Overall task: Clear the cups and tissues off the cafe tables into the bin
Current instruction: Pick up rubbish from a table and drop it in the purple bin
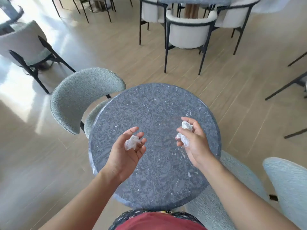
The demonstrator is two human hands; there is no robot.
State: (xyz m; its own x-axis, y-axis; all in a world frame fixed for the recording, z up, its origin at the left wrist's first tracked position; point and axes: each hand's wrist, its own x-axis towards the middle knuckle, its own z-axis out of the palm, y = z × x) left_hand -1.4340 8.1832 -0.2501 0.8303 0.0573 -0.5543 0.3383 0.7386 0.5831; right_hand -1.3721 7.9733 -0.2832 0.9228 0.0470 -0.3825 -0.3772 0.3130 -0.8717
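Above the round grey surface (154,103), your left hand (127,150) loosely cradled one crumpled tissue (132,142) while your right hand (191,138) gripped another tissue wad (185,133).

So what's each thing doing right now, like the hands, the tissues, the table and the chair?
Left hand: palm up, fingers curled round the left tissue.
Left tissue: crumpled, held in the fingers.
Right hand: gripping the right tissue.
Right tissue: crumpled, sticking out between the fingers.
Table: upright, beneath both hands.
Green chair: upright, tucked against the table.
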